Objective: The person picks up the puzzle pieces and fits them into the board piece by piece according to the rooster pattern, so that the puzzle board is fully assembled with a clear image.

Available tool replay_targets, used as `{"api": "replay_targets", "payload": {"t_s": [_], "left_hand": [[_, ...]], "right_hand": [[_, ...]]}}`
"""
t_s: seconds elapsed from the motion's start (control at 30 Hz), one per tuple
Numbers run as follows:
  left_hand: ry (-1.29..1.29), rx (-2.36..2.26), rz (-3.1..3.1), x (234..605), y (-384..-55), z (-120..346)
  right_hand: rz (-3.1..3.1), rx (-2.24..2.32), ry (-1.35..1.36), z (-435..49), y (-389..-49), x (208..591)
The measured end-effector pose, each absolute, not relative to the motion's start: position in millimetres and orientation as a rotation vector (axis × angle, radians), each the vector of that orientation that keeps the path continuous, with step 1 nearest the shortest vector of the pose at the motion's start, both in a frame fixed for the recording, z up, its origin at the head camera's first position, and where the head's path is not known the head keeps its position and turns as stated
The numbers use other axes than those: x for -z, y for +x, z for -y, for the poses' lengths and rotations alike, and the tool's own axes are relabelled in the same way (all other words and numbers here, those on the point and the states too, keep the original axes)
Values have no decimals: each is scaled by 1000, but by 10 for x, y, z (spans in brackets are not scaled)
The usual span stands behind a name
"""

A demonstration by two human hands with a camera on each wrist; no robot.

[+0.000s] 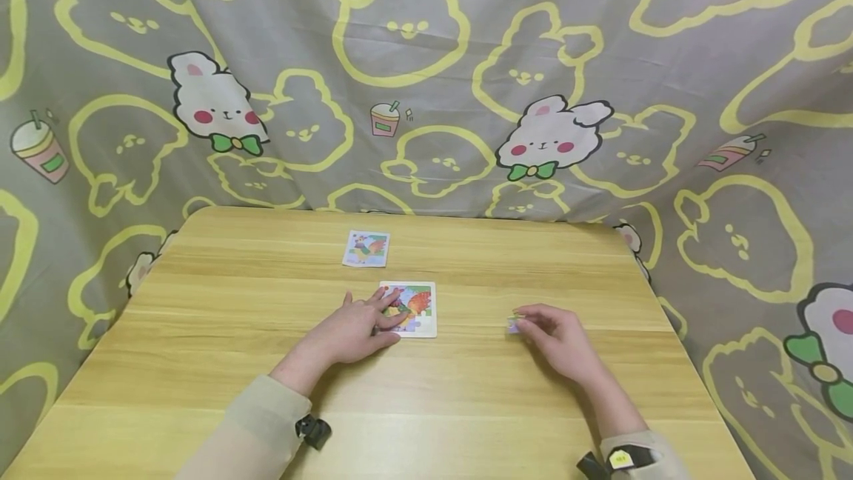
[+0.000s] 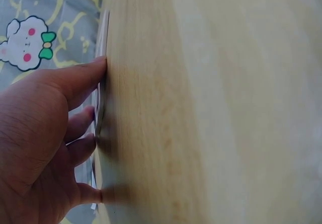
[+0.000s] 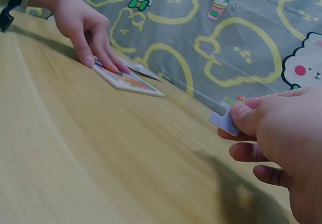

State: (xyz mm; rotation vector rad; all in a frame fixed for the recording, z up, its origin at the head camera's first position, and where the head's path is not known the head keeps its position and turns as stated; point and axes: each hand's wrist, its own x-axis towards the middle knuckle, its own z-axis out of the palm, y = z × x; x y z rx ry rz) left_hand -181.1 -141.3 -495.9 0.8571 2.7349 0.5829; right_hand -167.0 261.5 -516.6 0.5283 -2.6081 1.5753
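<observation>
A small jigsaw puzzle [image 1: 424, 302] with a colourful rooster picture lies in a white frame on the table. White backing shows at its lower right corner. My left hand [image 1: 356, 328] rests on its left side with fingers spread, hiding part of the picture. To the right of the puzzle, my right hand [image 1: 563, 339] pinches a jigsaw piece [image 3: 225, 122] between thumb and fingers. That piece is pale lilac with a bit of green and orange along its top edge. It is held above the tabletop, and a shadow of the hand falls below it.
A rooster picture card [image 1: 366, 249] lies flat behind the puzzle, slightly to the left. The wooden table [image 1: 466, 391] is bordered at the back and sides by a grey curtain [image 1: 440, 102] printed with yellow outlines and white rabbits.
</observation>
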Motion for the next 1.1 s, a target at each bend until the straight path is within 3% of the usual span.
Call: {"api": "replay_targets", "payload": {"t_s": [1.1], "left_hand": [[833, -571, -2729, 4970, -1820, 1414]], "right_hand": [[2573, -1802, 769, -1782, -1871, 5226]]}}
